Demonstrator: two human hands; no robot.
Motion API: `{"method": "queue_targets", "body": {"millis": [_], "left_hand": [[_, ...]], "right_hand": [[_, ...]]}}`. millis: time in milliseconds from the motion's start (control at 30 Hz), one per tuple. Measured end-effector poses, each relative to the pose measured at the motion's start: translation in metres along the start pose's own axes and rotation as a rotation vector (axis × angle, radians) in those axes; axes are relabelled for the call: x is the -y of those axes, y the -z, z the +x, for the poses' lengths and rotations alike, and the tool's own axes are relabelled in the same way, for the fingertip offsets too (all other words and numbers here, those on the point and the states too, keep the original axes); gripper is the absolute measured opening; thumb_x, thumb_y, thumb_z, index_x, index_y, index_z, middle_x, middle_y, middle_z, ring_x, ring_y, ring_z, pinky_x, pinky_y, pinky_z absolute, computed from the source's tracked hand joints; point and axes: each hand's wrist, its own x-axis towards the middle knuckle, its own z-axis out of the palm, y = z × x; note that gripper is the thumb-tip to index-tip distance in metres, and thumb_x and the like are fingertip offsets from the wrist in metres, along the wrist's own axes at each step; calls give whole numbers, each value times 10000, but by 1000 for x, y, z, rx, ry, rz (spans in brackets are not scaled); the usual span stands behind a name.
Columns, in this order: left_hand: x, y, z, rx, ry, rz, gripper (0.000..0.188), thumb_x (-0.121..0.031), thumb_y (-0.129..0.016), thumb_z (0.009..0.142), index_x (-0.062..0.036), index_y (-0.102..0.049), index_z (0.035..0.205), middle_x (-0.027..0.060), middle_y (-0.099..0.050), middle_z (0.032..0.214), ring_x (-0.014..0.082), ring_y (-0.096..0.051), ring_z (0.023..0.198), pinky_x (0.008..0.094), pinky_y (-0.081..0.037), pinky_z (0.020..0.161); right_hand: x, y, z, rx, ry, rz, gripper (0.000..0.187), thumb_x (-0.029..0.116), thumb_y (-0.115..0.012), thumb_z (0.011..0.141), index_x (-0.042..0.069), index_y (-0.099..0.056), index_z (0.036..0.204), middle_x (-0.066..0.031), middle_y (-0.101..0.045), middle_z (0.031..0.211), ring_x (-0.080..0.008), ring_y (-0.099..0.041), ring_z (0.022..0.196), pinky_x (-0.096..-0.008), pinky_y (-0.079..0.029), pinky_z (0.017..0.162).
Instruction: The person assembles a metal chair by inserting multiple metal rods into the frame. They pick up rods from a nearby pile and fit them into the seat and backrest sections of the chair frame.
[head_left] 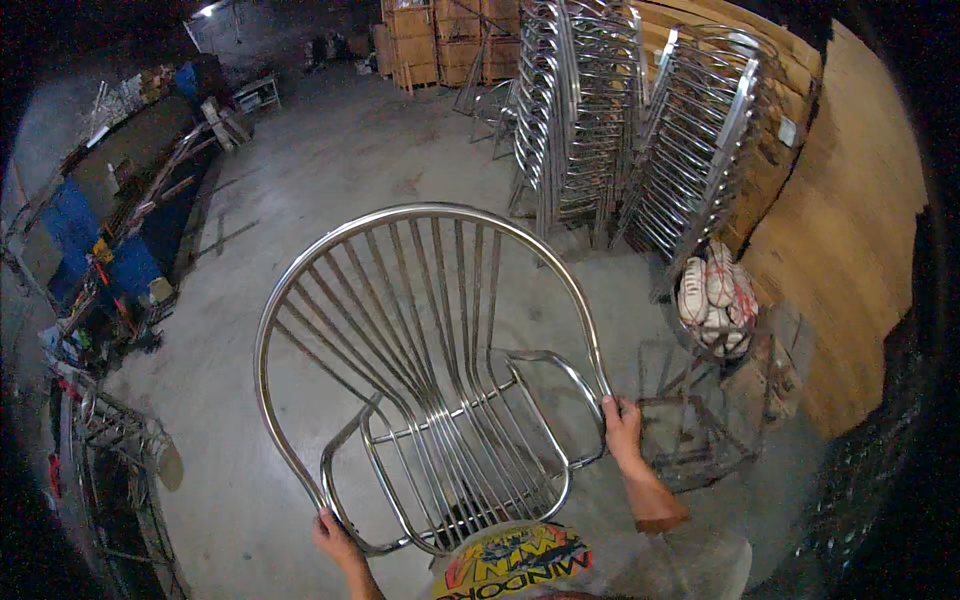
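Observation:
A shiny tubular metal chair frame (425, 215) fills the middle of the view, its rounded back fanned with thin rods that run down into the seat. My left hand (335, 540) is closed around the tube at the lower left of the hoop. On the other side, my right hand (622, 425) grips the hoop where it comes down beside the armrest. The seat end of the frame lies close against my grey printed shirt (520, 565), which hides part of it.
Tall stacks of similar metal chair frames (580, 120) stand at the back right by wooden boards (830, 250). White bundles (715, 295) sit below them, near a dark metal frame (690, 440). Clutter and metal racks (110, 430) line the left; wooden crates (440, 45) stand far back.

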Motion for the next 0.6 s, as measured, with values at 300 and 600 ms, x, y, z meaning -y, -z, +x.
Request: {"method": "queue_targets", "body": {"millis": [300,600], "left_hand": [[-84,-106,57,35,19,11,362,-310,-543,972,-57,-503,717,0,-444,580,100,-420,504,282,-331,450],[-121,-256,52,-112,46,-5,350,-310,-529,983,-73,-481,730,-19,-426,599,87,-387,501,259,-310,446]], "right_hand": [[5,-23,112,78,-329,-16,414,372,-604,919,-31,-626,826,-112,-614,695,-195,-541,638,-400,-421,597],[-3,-87,326,251,-253,-65,393,357,-630,900,-33,-632,854,-140,-629,724,-216,-582,669,-396,-440,613]]}}
